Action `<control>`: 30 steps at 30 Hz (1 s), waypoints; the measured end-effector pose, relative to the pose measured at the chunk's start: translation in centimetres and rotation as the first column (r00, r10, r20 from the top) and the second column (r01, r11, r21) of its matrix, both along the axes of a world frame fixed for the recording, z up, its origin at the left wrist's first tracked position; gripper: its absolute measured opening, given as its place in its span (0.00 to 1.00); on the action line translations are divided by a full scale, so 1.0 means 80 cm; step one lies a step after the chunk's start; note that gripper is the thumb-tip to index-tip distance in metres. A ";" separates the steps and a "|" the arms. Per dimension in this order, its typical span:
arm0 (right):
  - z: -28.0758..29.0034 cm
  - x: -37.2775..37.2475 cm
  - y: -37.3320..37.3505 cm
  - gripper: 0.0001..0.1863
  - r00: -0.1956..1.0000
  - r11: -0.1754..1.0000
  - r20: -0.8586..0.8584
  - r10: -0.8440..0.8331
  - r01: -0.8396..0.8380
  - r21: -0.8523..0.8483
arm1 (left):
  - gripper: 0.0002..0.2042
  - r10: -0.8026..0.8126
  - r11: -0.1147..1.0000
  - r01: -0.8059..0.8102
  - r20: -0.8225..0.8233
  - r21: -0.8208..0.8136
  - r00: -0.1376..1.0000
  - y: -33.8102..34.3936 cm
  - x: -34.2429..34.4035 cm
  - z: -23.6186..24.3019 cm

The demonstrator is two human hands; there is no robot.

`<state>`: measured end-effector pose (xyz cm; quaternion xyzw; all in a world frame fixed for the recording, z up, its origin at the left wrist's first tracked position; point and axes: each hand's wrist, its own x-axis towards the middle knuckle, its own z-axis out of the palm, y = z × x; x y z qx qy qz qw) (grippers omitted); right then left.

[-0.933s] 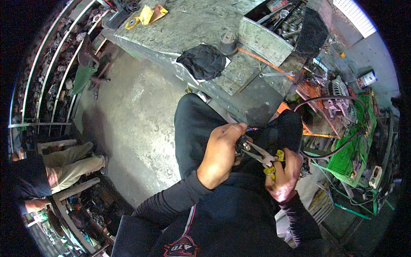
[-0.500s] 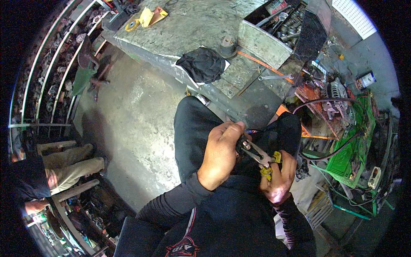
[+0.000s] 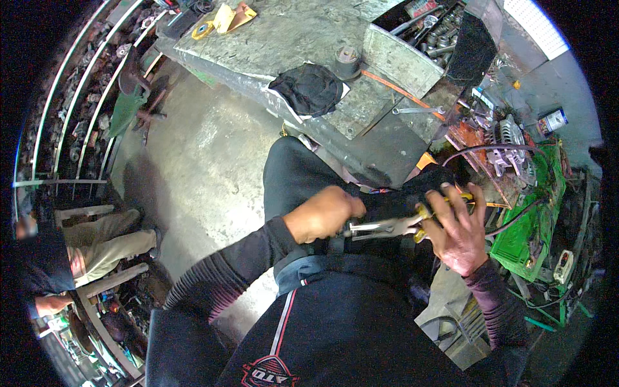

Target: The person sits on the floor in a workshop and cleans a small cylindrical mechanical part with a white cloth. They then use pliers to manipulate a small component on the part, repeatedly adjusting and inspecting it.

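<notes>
Over my lap, my right hand [image 3: 459,229] holds pliers [image 3: 392,228] with yellow handles and long metal jaws. Its fingers are spread along the handles, and the jaws point toward my left hand. My left hand [image 3: 327,213] is closed in a loose fist just left of the jaw tips, somewhat blurred. A small metal end shows beside this fist, by the jaw tips; what the fingers grip is hidden.
A worn metal workbench [image 3: 277,48] stands ahead, bearing a black cap [image 3: 308,90], a wrench [image 3: 419,110] and a box of sockets [image 3: 403,61]. Right are an alternator [image 3: 506,145] and a green crate [image 3: 532,222]. Another person's legs [image 3: 106,251] show left, beside part-filled shelves [image 3: 77,97].
My hands have moved apart. The right hand has gone right and up with the pliers, its fingers opening wider; the left hand has turned and shifted slightly left, and the pliers now lie nearly level.
</notes>
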<state>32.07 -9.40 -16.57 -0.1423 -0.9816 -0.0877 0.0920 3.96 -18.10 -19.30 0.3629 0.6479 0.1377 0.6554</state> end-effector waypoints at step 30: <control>0.042 -0.021 -0.081 0.17 0.939 -0.590 0.251 -0.236 0.067 -0.805 | 0.10 0.430 0.333 -0.506 0.349 0.796 0.833 -0.009 0.014 0.049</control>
